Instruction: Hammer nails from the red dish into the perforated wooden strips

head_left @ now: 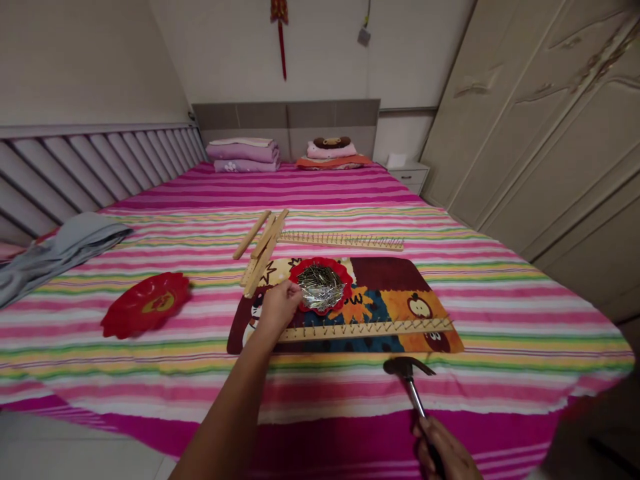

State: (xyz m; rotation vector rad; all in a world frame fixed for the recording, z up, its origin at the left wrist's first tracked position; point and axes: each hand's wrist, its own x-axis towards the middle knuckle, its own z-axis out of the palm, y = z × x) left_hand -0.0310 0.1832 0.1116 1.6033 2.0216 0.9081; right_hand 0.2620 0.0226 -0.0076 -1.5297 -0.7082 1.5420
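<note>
My right hand [443, 450] is wrapped round the dark handle of a claw hammer [411, 383], its metal head over the near part of the bed. With fingers drawn together, my left hand [281, 305] touches the left rim of a red scalloped dish [347, 270]. Loose nails [320, 287] fill that dish; whether my fingers pinch one is too small to tell. Just in front of the dish lies a wooden strip [367, 329] with a row of nails standing in it. My left hand hides its left end. Dish and strip rest on a patterned mat [385, 273].
Beyond the mat lies another nail-studded strip [345, 241]. Several plain wooden strips [265, 247] are heaped at its left. A red plate [145, 305] and grey cloth [75, 243] lie on the left of the striped bed [500, 293]. A wardrobe [540, 133] stands at right.
</note>
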